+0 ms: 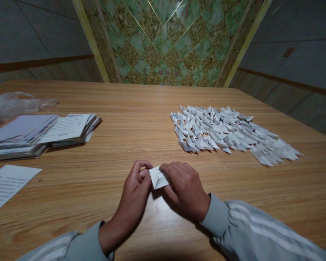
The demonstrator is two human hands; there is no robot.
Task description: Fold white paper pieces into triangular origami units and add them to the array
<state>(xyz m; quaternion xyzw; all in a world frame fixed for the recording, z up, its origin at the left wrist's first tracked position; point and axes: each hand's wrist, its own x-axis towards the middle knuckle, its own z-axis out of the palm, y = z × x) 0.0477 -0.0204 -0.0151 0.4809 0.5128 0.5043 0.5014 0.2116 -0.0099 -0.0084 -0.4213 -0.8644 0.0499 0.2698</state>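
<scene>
- Both hands sit low on the wooden table (116, 108), close to the body, grey striped sleeves showing.
- Left hand (134, 192) and right hand (186, 188) are each pinching one small folded paper piece (159, 178) between them, just above the table.
- Loose printed sheet (5, 185) on the near left.
- Further back left, stacks of paper (43, 132), clear plastic bag (16, 103) behind them.
- Right side, a big pile of folded paper pieces (228, 132), well apart from the hands.
</scene>
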